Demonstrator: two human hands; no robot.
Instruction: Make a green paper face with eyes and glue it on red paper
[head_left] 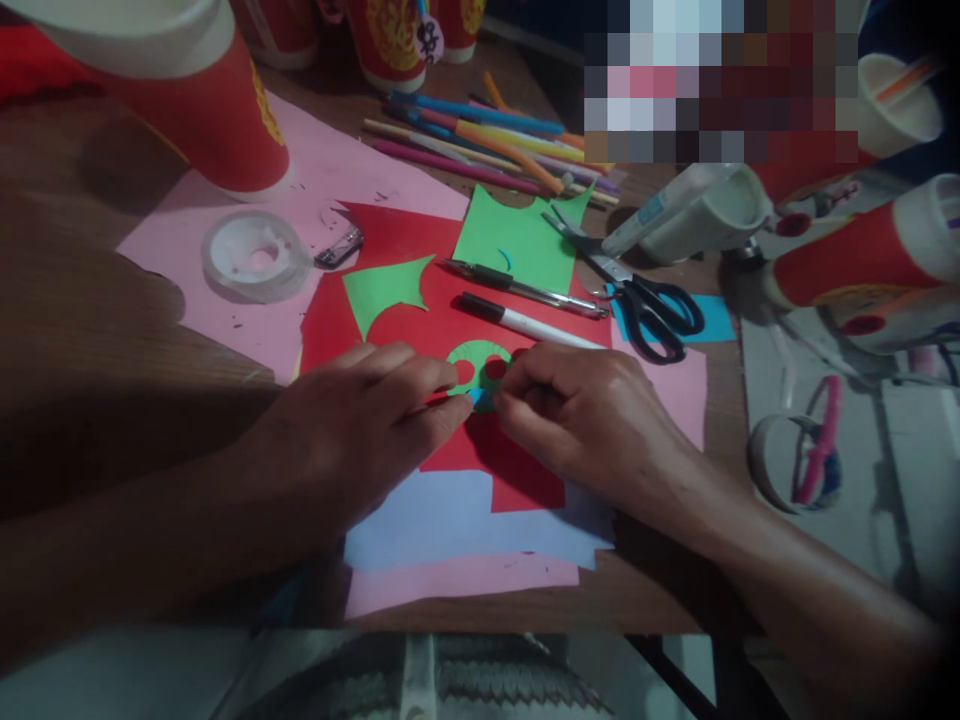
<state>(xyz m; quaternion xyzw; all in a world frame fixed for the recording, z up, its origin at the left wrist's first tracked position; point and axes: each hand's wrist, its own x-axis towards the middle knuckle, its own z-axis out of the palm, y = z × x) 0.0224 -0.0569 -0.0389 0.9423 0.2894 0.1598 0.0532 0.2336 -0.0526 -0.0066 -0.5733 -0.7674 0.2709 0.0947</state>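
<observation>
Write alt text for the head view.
The left hand and right hand touch a small blue piece beside a green ring on red paper. Pens, scissors, a tape roll and red cups surround them.

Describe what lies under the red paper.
Pink paper shows past the red paper's left and right edges, and a pale blue sheet past its near edge. How far they run beneath, and anything else there, is covered.

Tape roll (256,255) on pink paper (172,250), scissors (645,300) beside a glue bottle (690,215), coloured straws (480,140) behind them
</observation>
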